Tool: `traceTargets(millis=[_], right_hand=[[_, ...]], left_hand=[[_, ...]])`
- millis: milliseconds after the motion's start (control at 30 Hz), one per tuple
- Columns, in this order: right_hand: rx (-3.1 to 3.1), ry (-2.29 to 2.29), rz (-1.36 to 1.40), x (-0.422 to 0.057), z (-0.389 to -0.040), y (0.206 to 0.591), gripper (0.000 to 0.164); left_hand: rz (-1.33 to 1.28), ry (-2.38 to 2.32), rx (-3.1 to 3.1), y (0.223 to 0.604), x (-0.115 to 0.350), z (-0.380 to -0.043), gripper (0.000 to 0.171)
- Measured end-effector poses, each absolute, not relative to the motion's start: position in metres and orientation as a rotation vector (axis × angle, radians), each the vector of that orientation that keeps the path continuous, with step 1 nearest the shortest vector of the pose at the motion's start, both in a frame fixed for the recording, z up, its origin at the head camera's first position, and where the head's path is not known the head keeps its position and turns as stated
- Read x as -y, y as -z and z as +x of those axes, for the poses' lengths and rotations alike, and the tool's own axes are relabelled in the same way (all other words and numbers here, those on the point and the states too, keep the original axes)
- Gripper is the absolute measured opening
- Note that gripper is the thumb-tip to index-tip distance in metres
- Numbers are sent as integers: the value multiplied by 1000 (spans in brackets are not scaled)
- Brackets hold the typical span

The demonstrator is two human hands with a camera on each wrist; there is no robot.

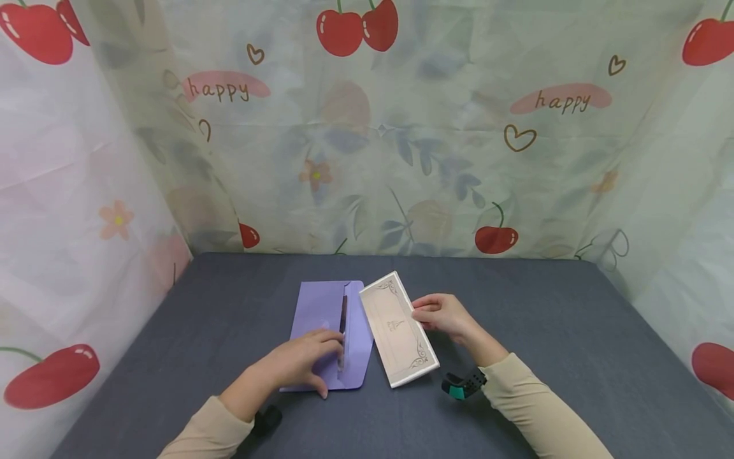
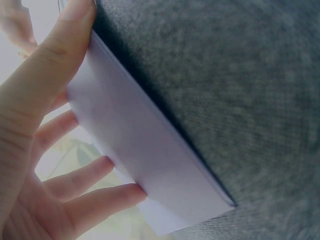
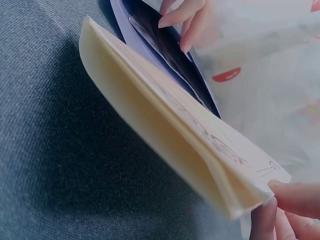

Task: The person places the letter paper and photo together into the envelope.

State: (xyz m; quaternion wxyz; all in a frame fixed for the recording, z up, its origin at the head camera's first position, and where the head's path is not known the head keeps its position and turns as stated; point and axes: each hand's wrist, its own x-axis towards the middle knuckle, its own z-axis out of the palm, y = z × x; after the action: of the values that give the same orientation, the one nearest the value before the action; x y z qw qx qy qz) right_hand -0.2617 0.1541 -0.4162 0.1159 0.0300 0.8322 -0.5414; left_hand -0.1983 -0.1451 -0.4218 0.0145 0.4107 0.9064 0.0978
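A purple envelope-like folder (image 1: pixel 321 303) lies on the dark table with its flap to the right; a dark strip shows along its opening. My left hand (image 1: pixel 301 358) rests on it, fingers at the opening and thumb by the near edge. In the left wrist view the fingertips touch the folder's pale surface (image 2: pixel 130 130). To the right, my right hand (image 1: pixel 450 317) pinches the right edge of a cream folded card (image 1: pixel 395 328) with scrollwork at its corners. The card tilts beside the flap; the right wrist view shows layers along its gaping side (image 3: pixel 150 125).
Dark grey cloth covers the table (image 1: pixel 527 395). A printed curtain (image 1: pixel 424 83) with cherries and hearts hangs behind and at both sides. A black and teal band (image 1: pixel 463 386) sits at the right wrist, and a dark object (image 1: pixel 267 421) at the left.
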Motion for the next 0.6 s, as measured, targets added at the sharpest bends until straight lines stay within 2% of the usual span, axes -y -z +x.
traceTargets(millis=[600], right_hand=[[-2408, 1613, 51, -146, -263, 420, 28]], left_hand=[[1257, -281, -2826, 422, 143, -198, 59]])
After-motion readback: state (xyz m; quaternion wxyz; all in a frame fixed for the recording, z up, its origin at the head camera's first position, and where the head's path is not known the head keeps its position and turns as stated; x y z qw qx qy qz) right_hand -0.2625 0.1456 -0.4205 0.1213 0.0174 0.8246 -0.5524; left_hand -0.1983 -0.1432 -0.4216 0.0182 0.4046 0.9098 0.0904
